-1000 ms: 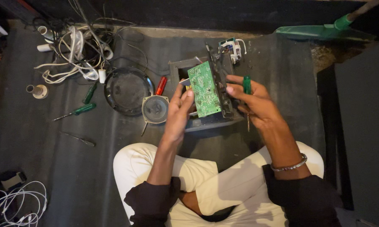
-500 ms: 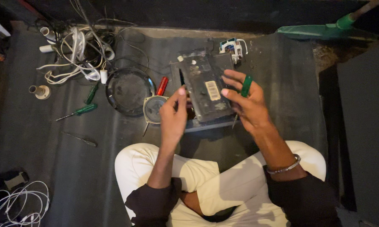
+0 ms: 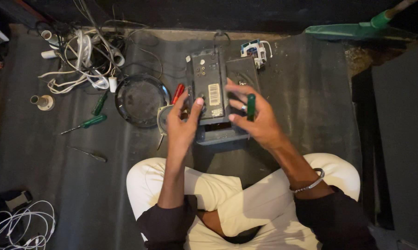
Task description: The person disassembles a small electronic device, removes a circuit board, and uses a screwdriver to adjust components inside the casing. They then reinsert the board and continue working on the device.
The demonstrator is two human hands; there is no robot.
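Note:
A grey metal panel [image 3: 209,88] with a white sticker lies face up over a dark box housing [image 3: 220,134] on the floor in front of my crossed legs. My left hand [image 3: 181,127] grips the panel's left edge, with the thumb on its face. My right hand [image 3: 257,120] hovers at the panel's right side with the fingers spread. A green-handled screwdriver [image 3: 251,105] is held upright between those fingers.
To the left lie a round black dish [image 3: 139,99], a small speaker [image 3: 162,118], a red-handled tool [image 3: 177,92], two green screwdrivers [image 3: 91,122] and a thin tool [image 3: 86,153]. White cables [image 3: 84,60] are tangled at the far left; a green broom [image 3: 352,28] lies far right.
The panel was turned over, from its green circuit-board side to its grey back, and lowered flat onto the housing. Both hands moved with it.

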